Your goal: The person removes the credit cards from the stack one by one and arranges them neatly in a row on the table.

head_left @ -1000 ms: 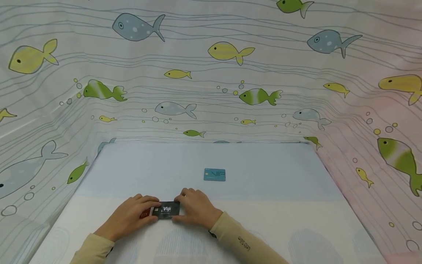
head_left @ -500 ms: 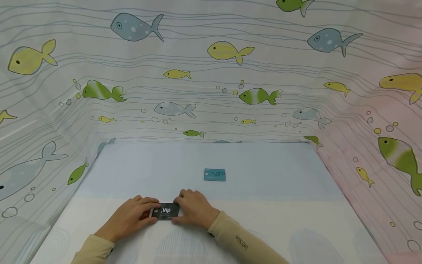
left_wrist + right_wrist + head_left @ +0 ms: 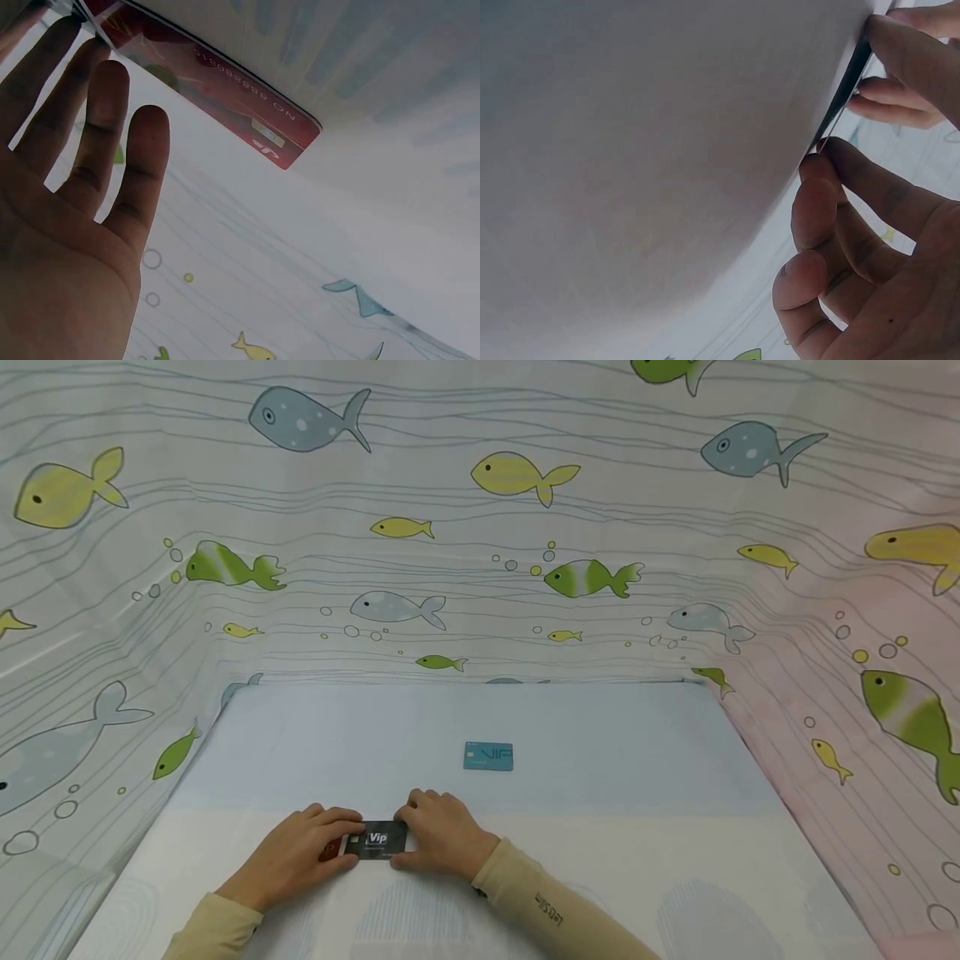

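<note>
A black VIP card (image 3: pixel 385 842) lies on the table between both hands. My left hand (image 3: pixel 288 852) pinches its left end, index finger at the far edge and thumb at the near edge. Its other fingers extend fairly straight in the left wrist view. Under that palm is a red card (image 3: pixel 225 90), mostly hidden in the head view, its right end against or beneath the black card; I cannot tell which. My right hand (image 3: pixel 446 837) pinches the black card's right end between thumb and index finger, the remaining fingers curled. In the right wrist view the black card (image 3: pixel 841 94) appears nearly edge-on.
Farther back, a blue VIP card (image 3: pixel 488 757) lies flat on the white table (image 3: pixel 600 760). Fish-patterned cloth walls (image 3: pixel 480 560) enclose the table at the back and both sides.
Both hands and the black card have shifted very slightly toward the person and to the left since one second ago. The hold looks the same. The blue card has stayed in place.
</note>
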A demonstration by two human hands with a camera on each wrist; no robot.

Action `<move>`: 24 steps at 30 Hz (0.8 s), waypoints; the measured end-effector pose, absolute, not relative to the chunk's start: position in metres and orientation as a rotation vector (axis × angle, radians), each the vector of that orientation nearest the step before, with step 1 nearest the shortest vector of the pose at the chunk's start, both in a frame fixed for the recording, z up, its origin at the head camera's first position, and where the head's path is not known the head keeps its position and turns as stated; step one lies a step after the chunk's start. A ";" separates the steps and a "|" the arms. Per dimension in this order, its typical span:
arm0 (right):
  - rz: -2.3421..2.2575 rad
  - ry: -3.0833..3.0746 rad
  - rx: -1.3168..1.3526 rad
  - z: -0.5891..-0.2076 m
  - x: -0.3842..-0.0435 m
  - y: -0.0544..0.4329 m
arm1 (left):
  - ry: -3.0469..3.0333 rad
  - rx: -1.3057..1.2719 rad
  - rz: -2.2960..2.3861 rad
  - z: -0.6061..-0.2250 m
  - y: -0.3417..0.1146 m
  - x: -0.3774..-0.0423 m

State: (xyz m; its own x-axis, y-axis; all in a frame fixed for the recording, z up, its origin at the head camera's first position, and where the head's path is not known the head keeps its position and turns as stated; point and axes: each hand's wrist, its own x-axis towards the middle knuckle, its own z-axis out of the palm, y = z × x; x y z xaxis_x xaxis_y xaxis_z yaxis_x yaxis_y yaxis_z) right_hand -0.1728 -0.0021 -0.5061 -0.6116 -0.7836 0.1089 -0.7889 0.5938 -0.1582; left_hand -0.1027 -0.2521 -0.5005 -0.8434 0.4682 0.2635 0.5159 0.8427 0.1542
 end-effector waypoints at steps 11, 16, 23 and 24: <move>0.274 -2.788 1.368 -0.506 -0.173 -0.004 | -2.848 -0.734 -0.289 -0.498 -0.251 -0.102; 0.280 -2.791 1.365 -0.506 -0.172 -0.003 | -2.852 -0.733 -0.286 -0.498 -0.250 -0.103; 0.273 -2.781 1.365 -0.506 -0.172 -0.002 | -2.838 -0.743 -0.294 -0.498 -0.250 -0.103; 0.273 -2.782 1.363 -0.506 -0.172 -0.002 | -2.835 -0.746 -0.297 -0.498 -0.249 -0.104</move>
